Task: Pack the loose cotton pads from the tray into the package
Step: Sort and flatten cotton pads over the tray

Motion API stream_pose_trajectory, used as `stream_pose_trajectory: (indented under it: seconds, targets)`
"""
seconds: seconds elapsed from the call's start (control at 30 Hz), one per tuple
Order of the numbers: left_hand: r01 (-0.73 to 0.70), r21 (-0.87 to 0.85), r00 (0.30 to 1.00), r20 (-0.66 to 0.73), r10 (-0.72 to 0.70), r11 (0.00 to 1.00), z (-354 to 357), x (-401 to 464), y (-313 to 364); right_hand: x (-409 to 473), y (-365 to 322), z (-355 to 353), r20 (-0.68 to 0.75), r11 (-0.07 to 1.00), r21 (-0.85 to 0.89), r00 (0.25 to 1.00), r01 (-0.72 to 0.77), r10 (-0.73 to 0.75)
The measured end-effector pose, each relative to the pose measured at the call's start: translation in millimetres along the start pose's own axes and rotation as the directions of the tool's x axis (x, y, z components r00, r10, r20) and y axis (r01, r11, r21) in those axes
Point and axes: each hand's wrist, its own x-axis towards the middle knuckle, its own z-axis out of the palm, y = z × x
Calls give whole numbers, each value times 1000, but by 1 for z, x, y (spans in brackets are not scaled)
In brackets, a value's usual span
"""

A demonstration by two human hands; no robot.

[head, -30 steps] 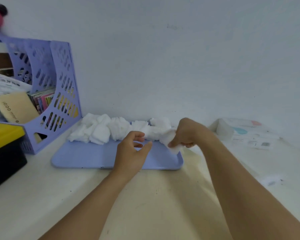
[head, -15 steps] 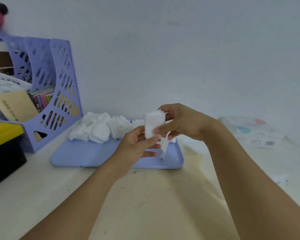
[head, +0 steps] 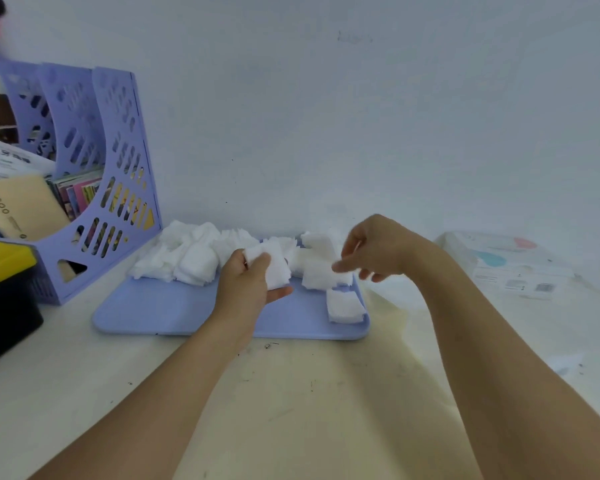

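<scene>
A lilac tray [head: 174,317] lies against the wall with a heap of loose white cotton pads [head: 187,258] along its far edge. My left hand [head: 250,289] hovers over the tray's middle and holds a small stack of cotton pads [head: 274,268] between thumb and fingers. Blurred by motion, my right hand [head: 371,251] hangs above the pads at the tray's right end, fingers loosely curled and holding nothing that I can see. A few pads [head: 345,306] lie apart at the tray's right corner. The white package [head: 506,261] lies flat on the table at the right.
A lilac perforated file holder [head: 94,174] with books and a beige box stands at the left. In front of it sits a black box with a yellow lid [head: 4,292]. The wall rises right behind the tray. A small white scrap [head: 568,365] lies at the right.
My right hand lifted pads from the tray and passed them to my left hand, then moved back right over the tray. Some pads dropped onto the tray's right corner.
</scene>
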Motion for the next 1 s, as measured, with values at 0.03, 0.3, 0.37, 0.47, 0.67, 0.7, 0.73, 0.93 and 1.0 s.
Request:
stream_pose_trajectory:
  seconds: [0.03,0.3,0.37,0.47,0.67,0.7,0.73,0.93,1.0]
  targets:
    - [29,-15,1000,-12,-29,999,-1,1,0,1,3,5,62,995,-89,997,-37,43]
    - [246,-163,965,130,-226,956,2,-7,3,8,16,32,212,924,-379,967,-53,143]
    - [256,-153,963,130,-238,954,2,-8,3,7,16,31,243,914,-406,962,-17,126]
    - [266,-142,961,121,-250,953,4,-8,1,3,10,21,284,901,-426,958,79,51]
    - [234,-44,956,192,-222,971,6,-11,3,-29,-18,-17,312,946,175,896,274,-317]
    - [226,-12,951,219,-218,974,7,-13,4,-31,-23,-16,322,937,191,883,294,-342]
    - [220,20,943,251,-218,975,7,-16,5,-32,-27,-13,314,936,160,882,315,-351]
    - [175,113,918,339,-204,978,11,-25,8,-13,-24,4,184,930,6,914,367,-361]
    - [167,136,923,325,-204,976,13,-26,7,-11,-22,3,192,926,-20,910,377,-366]
